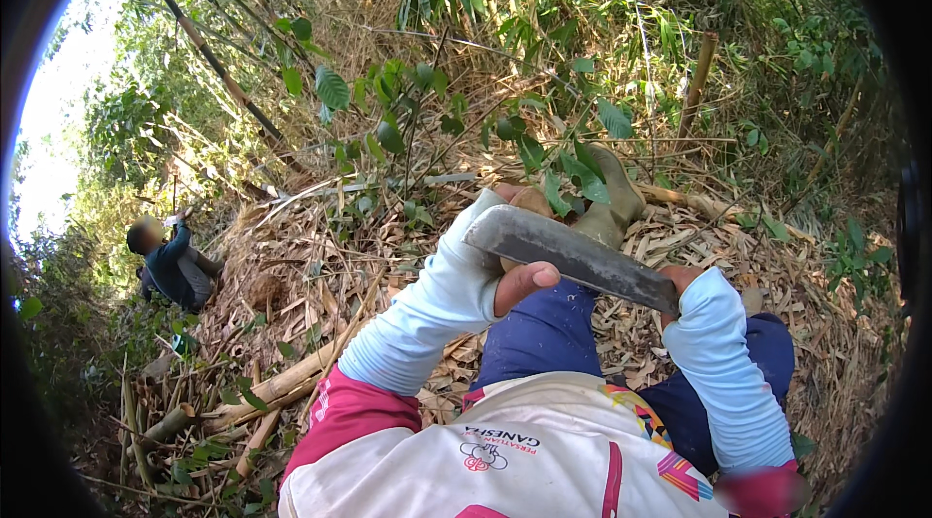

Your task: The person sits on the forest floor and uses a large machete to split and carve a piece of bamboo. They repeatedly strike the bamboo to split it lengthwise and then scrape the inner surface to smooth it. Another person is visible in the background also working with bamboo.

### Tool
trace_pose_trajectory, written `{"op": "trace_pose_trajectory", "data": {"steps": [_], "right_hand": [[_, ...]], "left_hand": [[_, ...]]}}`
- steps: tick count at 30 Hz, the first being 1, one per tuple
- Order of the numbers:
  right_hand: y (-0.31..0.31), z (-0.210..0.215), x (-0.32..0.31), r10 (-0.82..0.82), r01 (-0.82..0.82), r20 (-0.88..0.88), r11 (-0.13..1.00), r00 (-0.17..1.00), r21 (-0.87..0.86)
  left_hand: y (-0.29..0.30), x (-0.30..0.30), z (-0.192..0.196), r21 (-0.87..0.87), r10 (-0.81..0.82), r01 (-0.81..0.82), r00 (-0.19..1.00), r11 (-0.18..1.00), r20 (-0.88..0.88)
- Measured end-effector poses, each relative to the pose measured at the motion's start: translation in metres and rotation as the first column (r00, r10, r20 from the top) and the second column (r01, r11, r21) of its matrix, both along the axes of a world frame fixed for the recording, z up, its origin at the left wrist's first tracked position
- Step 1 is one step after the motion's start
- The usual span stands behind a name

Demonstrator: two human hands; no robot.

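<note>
A machete with a broad, dark grey blade (pixel 582 259) crosses in front of my knees, its blunt tip toward the left. My right hand (pixel 682 283) is closed round its handle end at the right; the handle itself is hidden in the fist. At the tip end is my left hand (pixel 521 287), thumb stretched out below the blade. Its other fingers are mostly behind the blade, by a rounded brown piece (pixel 532 200) that I cannot make out. Pale blue sleeves cover both forearms and part of the hands.
My olive boot (pixel 614 190) rests on dry leaf litter (pixel 709 236). Leafy stems (pixel 388 134) rise just ahead. Cut bamboo poles (pixel 277 384) lie at the left. Farther left, another person (pixel 177 266) in dark clothes sits on the slope. An upright stump (pixel 697 86) stands at the back right.
</note>
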State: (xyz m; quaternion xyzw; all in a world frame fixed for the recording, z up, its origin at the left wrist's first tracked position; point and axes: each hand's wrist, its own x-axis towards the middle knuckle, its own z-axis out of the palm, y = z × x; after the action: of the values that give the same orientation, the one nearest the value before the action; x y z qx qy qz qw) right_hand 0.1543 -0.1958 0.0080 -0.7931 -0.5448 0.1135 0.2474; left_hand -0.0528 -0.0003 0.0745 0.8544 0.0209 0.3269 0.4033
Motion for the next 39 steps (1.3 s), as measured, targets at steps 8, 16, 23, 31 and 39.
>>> {"op": "trace_pose_trajectory", "data": {"steps": [8,16,23,31,39], "right_hand": [[-0.001,-0.016,0.006,-0.026,0.026,0.001,0.999,1.0,0.038],[-0.006,-0.005,-0.009,-0.119,0.124,-0.043,0.984,0.992,0.125],[-0.005,0.005,-0.007,-0.081,0.074,0.036,0.984,0.996,0.16],[-0.001,0.003,-0.004,-0.082,0.082,0.009,0.996,0.997,-0.02],[-0.002,-0.009,-0.003,-0.042,0.038,0.057,0.997,0.998,0.065]], "left_hand": [[-0.007,0.007,-0.011,-0.183,-0.003,0.007,1.0,0.983,0.026],[-0.017,0.014,-0.017,-0.465,0.088,-0.083,0.996,0.881,-0.011],[-0.004,0.012,0.002,-0.312,0.014,0.008,0.998,0.95,0.068],[-0.001,-0.002,0.005,-0.083,-0.031,0.029,0.999,0.996,-0.026],[-0.009,0.002,-0.001,-0.197,0.063,-0.06,0.998,0.979,0.01]]}}
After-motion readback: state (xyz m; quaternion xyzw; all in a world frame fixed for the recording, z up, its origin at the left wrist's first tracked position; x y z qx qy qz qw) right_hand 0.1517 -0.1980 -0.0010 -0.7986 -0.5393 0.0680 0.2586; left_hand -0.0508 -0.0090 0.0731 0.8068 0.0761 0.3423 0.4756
